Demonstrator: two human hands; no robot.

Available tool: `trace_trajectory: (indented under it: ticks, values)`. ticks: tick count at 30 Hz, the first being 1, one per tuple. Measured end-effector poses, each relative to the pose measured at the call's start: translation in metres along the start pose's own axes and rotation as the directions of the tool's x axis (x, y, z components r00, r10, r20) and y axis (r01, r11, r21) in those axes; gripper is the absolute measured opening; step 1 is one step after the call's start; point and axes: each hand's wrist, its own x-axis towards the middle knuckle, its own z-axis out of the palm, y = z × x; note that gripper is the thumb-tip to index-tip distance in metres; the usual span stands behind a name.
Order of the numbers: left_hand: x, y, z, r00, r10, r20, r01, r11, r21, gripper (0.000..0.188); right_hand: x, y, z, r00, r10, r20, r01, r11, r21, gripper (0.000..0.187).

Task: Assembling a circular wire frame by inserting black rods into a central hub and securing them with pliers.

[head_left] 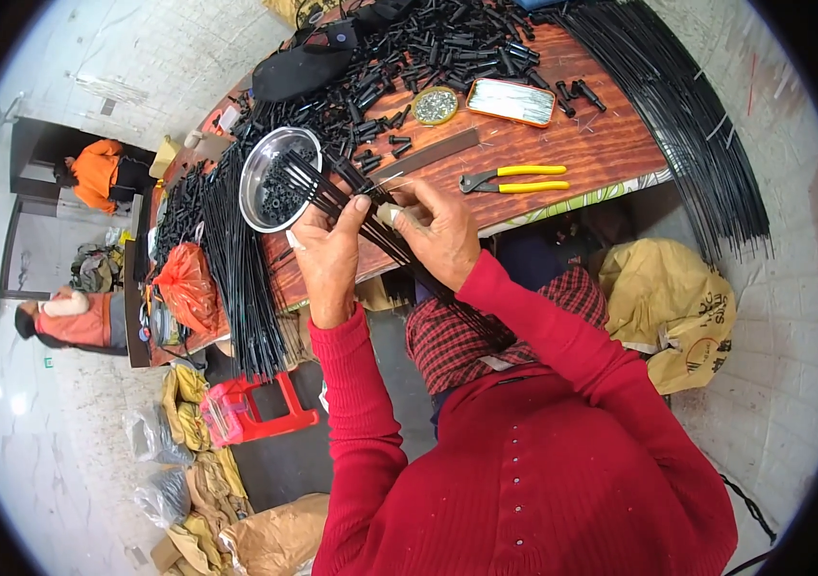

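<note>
My left hand (329, 252) is closed around a bundle of thin black rods (391, 244), which slants from over a metal bowl (250, 213) down to my lap. Close by, my right hand (442, 230) has its fingers pinched together beside the rods. A thin silvery sliver shows near its fingertips, but what they grip is too small to make out. Pale tape wraps some of my fingers. Just beyond my hands is a black tubular fitting (344, 173). Small black rings lie in the bowl.
Yellow-handled pliers (524, 180), a tin of thin metal pins (511, 103) and a round dish of small metal bits (435, 106) lie on the table. Black fittings (447, 43) heap behind. Rod bundles (682, 115) hang over both sides. A red stool (279, 422) stands left; two people are farther off.
</note>
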Motion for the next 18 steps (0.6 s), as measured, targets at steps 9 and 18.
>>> trace_trajectory:
  ticks: [9,18]
  values:
    - [-0.001,0.000,-0.002,0.998,0.000,0.059,0.002,1.000,-0.028,0.022,0.009,0.010,-0.016,0.967,0.200,0.157,-0.232,0.946,0.225,0.012]
    - [-0.001,-0.005,0.000,0.999,0.026,0.035,-0.023,0.998,-0.062,0.023,0.013,0.006,-0.026,0.946,0.221,0.236,-0.286,0.913,0.292,0.017]
